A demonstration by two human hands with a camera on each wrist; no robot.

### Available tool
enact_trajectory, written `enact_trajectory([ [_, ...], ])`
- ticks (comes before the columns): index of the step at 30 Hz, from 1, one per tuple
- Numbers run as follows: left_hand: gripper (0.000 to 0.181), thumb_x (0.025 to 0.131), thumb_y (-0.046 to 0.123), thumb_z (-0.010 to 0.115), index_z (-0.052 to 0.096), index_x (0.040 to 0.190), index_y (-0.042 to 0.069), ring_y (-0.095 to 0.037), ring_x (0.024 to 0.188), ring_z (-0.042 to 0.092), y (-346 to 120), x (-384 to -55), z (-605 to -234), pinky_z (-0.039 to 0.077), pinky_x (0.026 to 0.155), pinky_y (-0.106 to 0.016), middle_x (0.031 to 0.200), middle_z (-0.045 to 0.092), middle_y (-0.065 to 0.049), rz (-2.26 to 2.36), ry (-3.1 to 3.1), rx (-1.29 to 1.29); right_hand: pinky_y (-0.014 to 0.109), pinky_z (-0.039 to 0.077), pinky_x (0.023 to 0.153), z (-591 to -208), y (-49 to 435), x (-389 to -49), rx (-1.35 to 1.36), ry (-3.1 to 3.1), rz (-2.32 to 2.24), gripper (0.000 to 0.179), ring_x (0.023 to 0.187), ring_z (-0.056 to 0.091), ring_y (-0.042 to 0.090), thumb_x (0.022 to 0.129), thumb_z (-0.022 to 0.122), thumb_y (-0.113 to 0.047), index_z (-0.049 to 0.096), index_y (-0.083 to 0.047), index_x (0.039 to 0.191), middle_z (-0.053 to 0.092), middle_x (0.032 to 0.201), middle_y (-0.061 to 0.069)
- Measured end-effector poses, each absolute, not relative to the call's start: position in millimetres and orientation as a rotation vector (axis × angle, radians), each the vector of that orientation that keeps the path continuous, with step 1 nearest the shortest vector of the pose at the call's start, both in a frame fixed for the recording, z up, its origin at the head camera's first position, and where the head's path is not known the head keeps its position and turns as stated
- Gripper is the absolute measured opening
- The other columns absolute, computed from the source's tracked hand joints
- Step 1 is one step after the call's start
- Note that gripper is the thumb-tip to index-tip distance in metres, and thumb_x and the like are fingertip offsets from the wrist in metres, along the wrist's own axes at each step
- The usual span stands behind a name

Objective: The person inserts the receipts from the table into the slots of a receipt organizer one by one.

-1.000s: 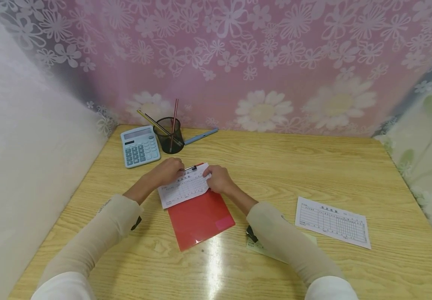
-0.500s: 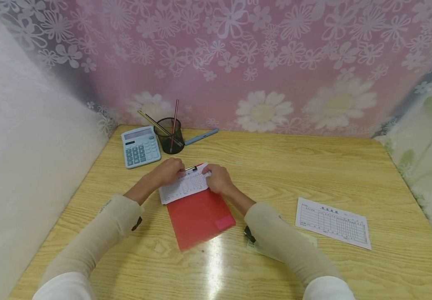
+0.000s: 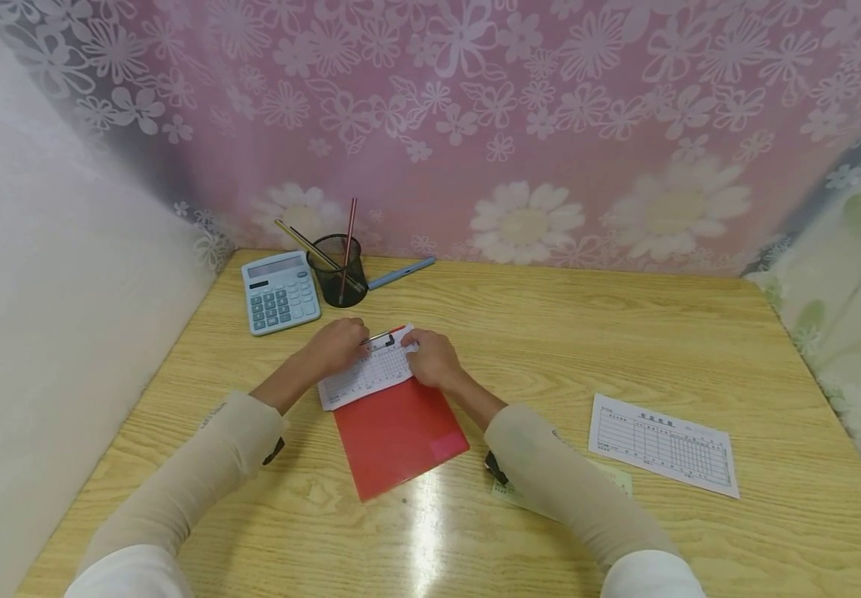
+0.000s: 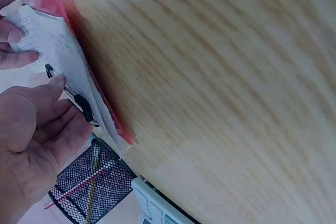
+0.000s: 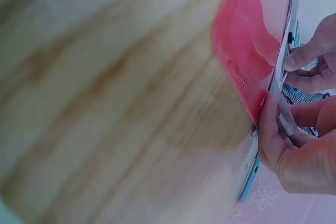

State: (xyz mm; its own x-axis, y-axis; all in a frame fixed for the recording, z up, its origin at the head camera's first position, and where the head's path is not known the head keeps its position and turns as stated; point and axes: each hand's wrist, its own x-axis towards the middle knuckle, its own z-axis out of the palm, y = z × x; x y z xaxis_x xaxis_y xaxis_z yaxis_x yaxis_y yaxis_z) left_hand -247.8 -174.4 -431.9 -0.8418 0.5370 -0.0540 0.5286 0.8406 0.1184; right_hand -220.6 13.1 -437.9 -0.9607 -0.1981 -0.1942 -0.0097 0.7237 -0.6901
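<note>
A red folder [image 3: 400, 440] lies at an angle on the table, a metal clip with black ends [image 4: 83, 107] along its top. White printed forms [image 3: 363, 386] cover its upper part, just under the clip. My left hand [image 3: 336, 345] grips the clip, thumb pressing on its bar and fingers curled behind, as the left wrist view shows. At the forms' right edge, my right hand [image 3: 433, 357] pinches the paper between thumb and fingers. In the right wrist view, the right thumb and fingers [image 5: 270, 124] sit by the folder's corner.
A blue calculator [image 3: 281, 292] and a black mesh pencil cup [image 3: 336, 270] stand at the back left, with a blue pen [image 3: 402, 272] beside them. Another white form [image 3: 663, 445] lies to the right. A green slip [image 3: 617, 478] is partly under the right forearm.
The lower edge of the forms has shifted up slightly over the folder. Both hands keep nearly the same place at the folder's top, and the clip's black end has tilted a little.
</note>
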Motion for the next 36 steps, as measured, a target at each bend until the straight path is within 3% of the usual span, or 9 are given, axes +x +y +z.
enact_trajectory([
  [5,0.011,0.083,0.013,0.072,0.067,0.081,0.003,-0.017,0.068,0.053,-173.9,-246.9,-433.4,0.046,0.065,-0.033,0.078,0.061,-0.008,0.143,2.952,0.828,0.020,0.043,0.047,-436.1,16.4,-223.1,-0.193,2.577,-1.126,0.030,0.056,0.052,0.013,0.093,0.049,-0.006,0.060,-0.005,0.120,0.062,0.112,0.016],
  [10,0.013,0.081,0.014,0.073,0.066,0.078,0.004,-0.017,0.067,0.052,-175.3,-247.5,-435.6,0.044,0.064,-0.033,0.076,0.060,-0.007,0.146,2.978,0.802,0.027,0.053,0.050,-431.8,26.2,-224.2,-0.267,2.501,-1.172,0.035,0.063,0.062,0.020,0.092,0.048,-0.004,0.054,-0.001,0.127,0.057,0.118,0.020],
  [18,0.013,0.082,0.016,0.073,0.068,0.083,0.004,-0.017,0.069,0.052,-173.5,-247.9,-436.8,0.044,0.065,-0.033,0.079,0.061,-0.007,0.149,2.975,0.769,0.027,0.046,0.066,-420.9,61.4,-223.7,-0.327,2.620,-1.024,0.036,0.089,0.060,0.024,0.093,0.052,-0.011,0.054,-0.003,0.128,0.060,0.115,0.019],
  [27,0.015,0.082,0.017,0.073,0.066,0.080,0.005,-0.017,0.068,0.050,-173.5,-246.2,-434.2,0.041,0.063,-0.032,0.077,0.059,-0.007,0.171,2.977,0.776,0.032,0.054,0.064,-404.9,141.6,-208.9,-0.417,2.625,-1.085,0.039,0.099,0.064,0.034,0.094,0.055,-0.016,0.052,0.001,0.129,0.059,0.116,0.022],
  [36,0.016,0.083,0.019,0.073,0.064,0.076,0.007,-0.016,0.066,0.050,-176.8,-245.2,-436.5,0.042,0.063,-0.031,0.078,0.062,-0.008,0.245,2.993,0.791,0.042,0.052,0.077,-398.2,245.0,-184.3,-0.303,2.715,-0.971,0.049,0.107,0.059,0.040,0.094,0.059,-0.029,0.049,0.000,0.132,0.056,0.123,0.024],
])
